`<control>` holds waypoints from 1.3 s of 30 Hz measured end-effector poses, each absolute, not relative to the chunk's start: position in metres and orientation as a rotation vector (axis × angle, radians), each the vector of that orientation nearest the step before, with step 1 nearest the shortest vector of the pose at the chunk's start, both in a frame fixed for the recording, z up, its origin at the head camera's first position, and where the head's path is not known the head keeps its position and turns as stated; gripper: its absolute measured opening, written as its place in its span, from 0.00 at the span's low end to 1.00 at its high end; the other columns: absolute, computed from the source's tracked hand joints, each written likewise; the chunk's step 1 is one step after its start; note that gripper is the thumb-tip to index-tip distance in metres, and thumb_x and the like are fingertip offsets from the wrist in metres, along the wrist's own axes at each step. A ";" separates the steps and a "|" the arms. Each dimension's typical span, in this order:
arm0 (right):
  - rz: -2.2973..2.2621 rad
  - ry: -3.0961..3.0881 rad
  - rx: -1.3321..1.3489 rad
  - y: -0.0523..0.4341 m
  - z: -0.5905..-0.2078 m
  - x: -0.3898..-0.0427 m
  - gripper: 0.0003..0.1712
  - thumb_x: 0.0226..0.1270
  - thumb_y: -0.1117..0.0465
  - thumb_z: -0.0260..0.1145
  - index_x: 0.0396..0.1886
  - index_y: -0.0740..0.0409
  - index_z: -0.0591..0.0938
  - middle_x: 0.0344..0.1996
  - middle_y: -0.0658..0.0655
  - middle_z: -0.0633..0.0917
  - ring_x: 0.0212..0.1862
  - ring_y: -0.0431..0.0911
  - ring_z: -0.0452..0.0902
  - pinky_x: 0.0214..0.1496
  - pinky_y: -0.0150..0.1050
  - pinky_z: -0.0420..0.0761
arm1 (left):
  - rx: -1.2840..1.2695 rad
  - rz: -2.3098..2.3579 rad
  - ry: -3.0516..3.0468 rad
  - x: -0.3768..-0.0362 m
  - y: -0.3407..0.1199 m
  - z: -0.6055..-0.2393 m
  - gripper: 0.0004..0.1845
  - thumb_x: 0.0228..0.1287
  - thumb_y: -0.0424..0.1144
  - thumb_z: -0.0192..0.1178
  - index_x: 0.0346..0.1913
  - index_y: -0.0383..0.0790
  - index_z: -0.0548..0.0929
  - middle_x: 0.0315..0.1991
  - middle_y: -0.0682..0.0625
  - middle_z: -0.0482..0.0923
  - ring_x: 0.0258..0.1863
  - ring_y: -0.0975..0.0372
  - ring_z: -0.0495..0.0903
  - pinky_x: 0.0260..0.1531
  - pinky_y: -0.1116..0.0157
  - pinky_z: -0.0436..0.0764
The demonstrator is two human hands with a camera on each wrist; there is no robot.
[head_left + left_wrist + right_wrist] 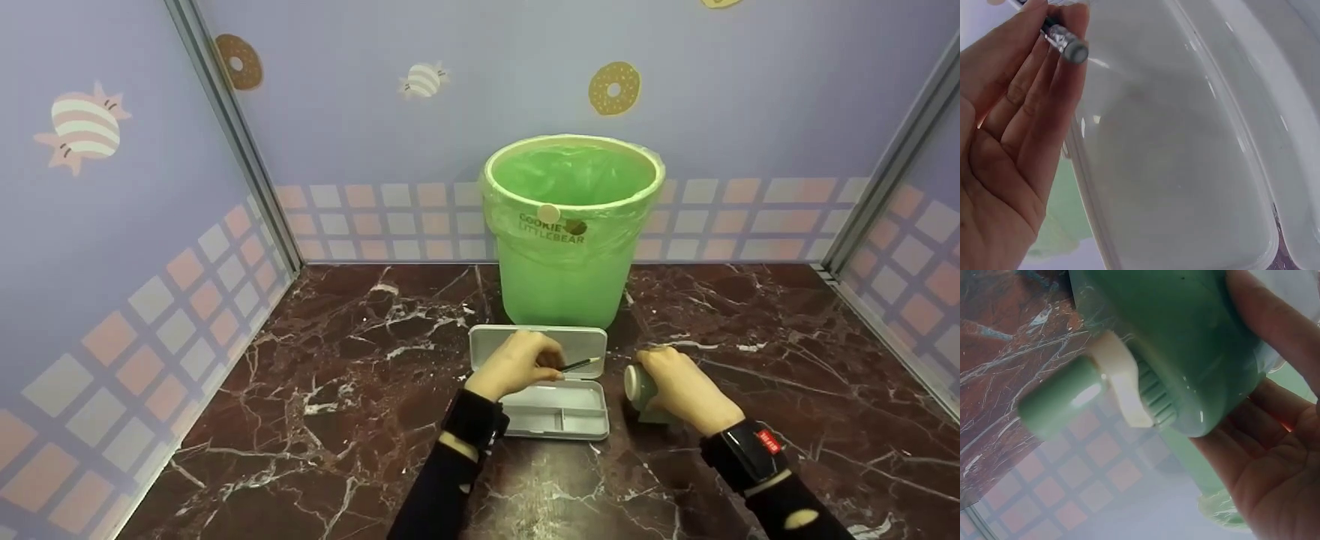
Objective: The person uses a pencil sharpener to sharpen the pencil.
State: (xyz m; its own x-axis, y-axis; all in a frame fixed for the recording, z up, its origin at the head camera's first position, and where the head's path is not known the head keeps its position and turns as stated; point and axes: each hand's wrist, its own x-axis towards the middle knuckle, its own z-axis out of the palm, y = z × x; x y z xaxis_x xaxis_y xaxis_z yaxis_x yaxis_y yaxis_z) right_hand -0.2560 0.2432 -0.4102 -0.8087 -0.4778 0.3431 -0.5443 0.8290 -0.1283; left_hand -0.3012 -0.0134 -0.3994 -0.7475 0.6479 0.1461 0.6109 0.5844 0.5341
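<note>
My left hand (521, 364) pinches a dark pencil (581, 365) above the open pencil case. The pencil's pale tip points right, and its metal-banded end (1067, 45) shows in the left wrist view. Below, the white pencil case (585, 427) lies flat with its lid (480, 346) folded back; its visible compartments hold nothing. Right of the case, my right hand (686, 386) grips a green crank pencil sharpener (1185, 337) by its body. In the right wrist view, the sharpener's cream crank arm (1123, 379) and green knob (1061, 396) stick out, not touched by the fingers.
A green waste bin (562, 277) with a clear liner stands just behind the case, near the back wall. Dark red marble-patterned tabletop (337, 420) surrounds everything. Patterned panels (360, 135) close off the back and both sides.
</note>
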 end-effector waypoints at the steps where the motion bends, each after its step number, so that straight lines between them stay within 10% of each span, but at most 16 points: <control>1: 0.315 -2.711 0.778 0.243 -0.410 -0.256 0.27 0.21 0.76 0.79 0.28 0.63 0.78 0.27 0.59 0.82 0.34 0.56 0.79 0.37 0.52 0.80 | 1.093 0.912 2.720 -0.301 -0.014 -0.399 0.07 0.56 0.33 0.69 0.37 0.35 0.87 0.36 0.45 0.88 0.34 0.60 0.87 0.37 0.77 0.81; 39: 0.378 -2.769 0.808 0.247 -0.408 -0.260 0.25 0.23 0.78 0.78 0.27 0.59 0.81 0.26 0.54 0.83 0.33 0.52 0.80 0.37 0.48 0.81 | 0.953 0.569 2.976 -0.297 -0.043 -0.408 0.06 0.51 0.37 0.73 0.33 0.42 0.91 0.33 0.51 0.89 0.33 0.60 0.87 0.40 0.67 0.84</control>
State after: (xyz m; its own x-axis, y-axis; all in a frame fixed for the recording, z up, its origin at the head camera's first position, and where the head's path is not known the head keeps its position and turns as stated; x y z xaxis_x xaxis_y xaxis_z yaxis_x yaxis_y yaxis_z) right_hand -0.2597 0.2467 -0.4083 -0.8210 -0.4914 0.2907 -0.5514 0.8146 -0.1802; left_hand -0.2969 -0.0425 -0.4085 -0.8194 0.5559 0.1399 0.5683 0.7558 0.3253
